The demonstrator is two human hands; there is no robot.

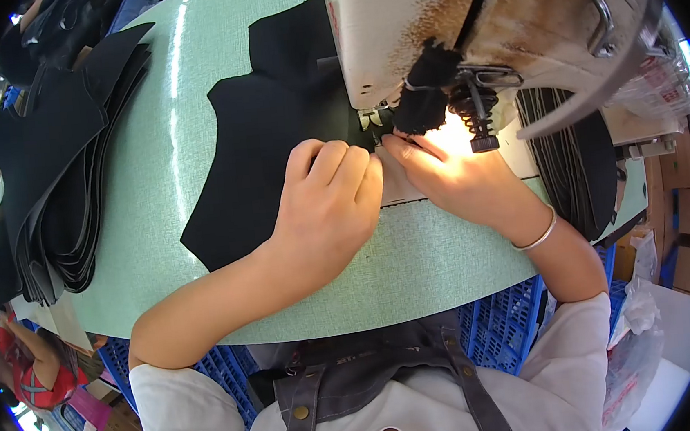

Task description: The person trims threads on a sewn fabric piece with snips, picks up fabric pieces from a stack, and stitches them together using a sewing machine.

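Observation:
A large black fabric piece [249, 150] lies flat on the green table, its right edge running under the presser foot [370, 118] of a sewing machine [411, 29]. My left hand [330, 188] rests on this piece just left of the foot, fingers curled down onto the cloth by its edge. Close to the needle area on the right, my right hand [448, 169] has its fingers bent together at the fabric edge under a bright lamp glow. Its fingertips are partly hidden by glare and by a black cloth scrap tied to the machine.
A stack of cut black pieces [61, 158] sits on the left of the green table [143, 258]. More black pieces [574, 162] are stacked right of the machine. Blue plastic crates [502, 325] stand below the table edge. Another person in red [39, 378] is at far left.

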